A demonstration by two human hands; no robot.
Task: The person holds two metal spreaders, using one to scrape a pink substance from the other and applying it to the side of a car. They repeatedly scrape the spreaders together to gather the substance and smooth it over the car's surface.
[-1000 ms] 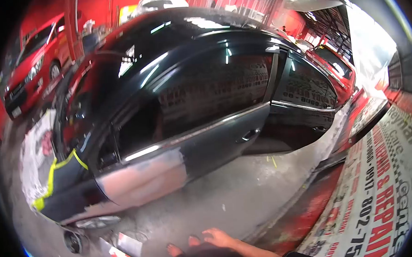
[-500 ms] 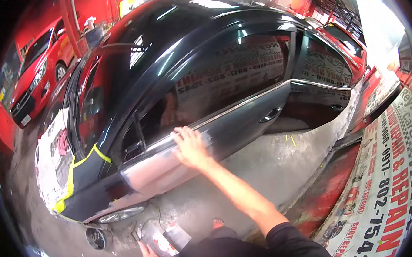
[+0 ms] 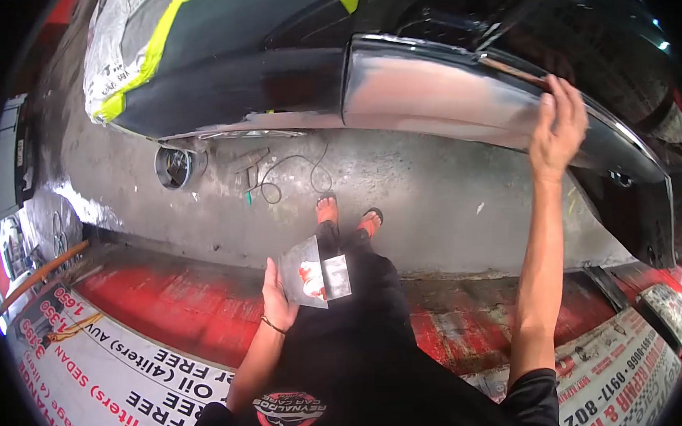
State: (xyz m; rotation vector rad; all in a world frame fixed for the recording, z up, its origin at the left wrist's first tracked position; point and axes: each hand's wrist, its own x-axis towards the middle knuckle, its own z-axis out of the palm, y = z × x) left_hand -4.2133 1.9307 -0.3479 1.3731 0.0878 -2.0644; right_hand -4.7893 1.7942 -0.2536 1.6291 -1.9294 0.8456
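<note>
My left hand [image 3: 276,297] grips a flat grey plate [image 3: 294,273] at its edge, low in front of my body. White and red paste [image 3: 311,278] lies on that plate, and a smaller metal spreader [image 3: 337,276] overlaps its right side. Over at the right, my right hand [image 3: 558,128] rests on the upper part of a dark car door [image 3: 623,148], fingers stretched toward the window trim and nothing visible in them. Left of it, a pinkish filler patch [image 3: 427,89] with grey edges covers the door panel.
Yellow masking tape [image 3: 161,41] and white covering [image 3: 110,75] edge the car's front. A bucket [image 3: 175,168] and a dark cable [image 3: 277,178] with a tool sit on the concrete floor [image 3: 424,178]. Printed banners [image 3: 126,378] lie behind me.
My view has tilted down and swung toward the floor and my body. The left hand's plate now shows fully. My right hand stays at the door's upper edge.
</note>
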